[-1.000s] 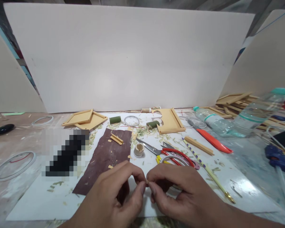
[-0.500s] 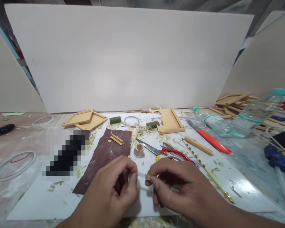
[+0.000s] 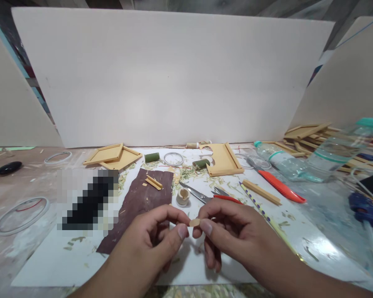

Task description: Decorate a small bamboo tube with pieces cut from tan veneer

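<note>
Bamboo chip (image 3: pixel 194 222) between right fingers (image 3: pixel 206 227)

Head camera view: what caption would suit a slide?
Two hands, left hand and right hand, pinch a small wood chip above a cluttered craft table.

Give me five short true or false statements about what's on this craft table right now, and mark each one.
1. The right hand pinches a small tan chip at its fingertips. True.
2. The left hand holds the scissors. False: they lie on the white sheet.
3. The brown sheet lies left of the scissors. True.
4. The orange-handled knife stands upright. False: it lies flat.
5. A plastic bottle lies on its side at the right. True.
</note>
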Action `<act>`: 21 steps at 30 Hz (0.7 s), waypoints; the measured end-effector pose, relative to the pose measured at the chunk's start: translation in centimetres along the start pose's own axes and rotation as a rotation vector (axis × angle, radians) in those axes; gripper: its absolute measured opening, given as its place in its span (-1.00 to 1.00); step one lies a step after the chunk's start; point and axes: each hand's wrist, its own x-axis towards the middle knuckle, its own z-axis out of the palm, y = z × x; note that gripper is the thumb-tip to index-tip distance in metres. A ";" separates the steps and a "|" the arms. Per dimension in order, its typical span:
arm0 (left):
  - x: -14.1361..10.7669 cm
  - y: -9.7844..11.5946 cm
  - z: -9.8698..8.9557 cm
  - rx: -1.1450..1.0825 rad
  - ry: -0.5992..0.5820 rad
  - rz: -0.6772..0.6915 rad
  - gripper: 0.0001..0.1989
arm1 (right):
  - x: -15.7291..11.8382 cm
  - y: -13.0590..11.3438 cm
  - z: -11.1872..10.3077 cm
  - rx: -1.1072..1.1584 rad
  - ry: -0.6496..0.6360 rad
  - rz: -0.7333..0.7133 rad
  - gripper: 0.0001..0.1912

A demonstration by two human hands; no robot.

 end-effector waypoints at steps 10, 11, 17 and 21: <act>0.1 0.1 -0.3 -0.085 0.023 -0.064 -0.68 | 0.1 -0.2 0.2 -0.075 -0.003 0.019 -0.81; 0.2 0.2 -0.3 -0.103 0.023 -0.072 -0.68 | 0.1 -0.3 0.1 -0.106 0.004 -0.005 -0.83; 0.3 0.5 -0.3 -0.272 -0.037 -0.212 -0.67 | 0.2 -0.3 -0.8 -0.692 0.203 -0.456 -0.86; 0.1 0.3 -0.2 -0.361 -0.097 -0.244 -0.68 | 0.2 0.0 -1.5 -0.851 0.135 -0.730 -0.82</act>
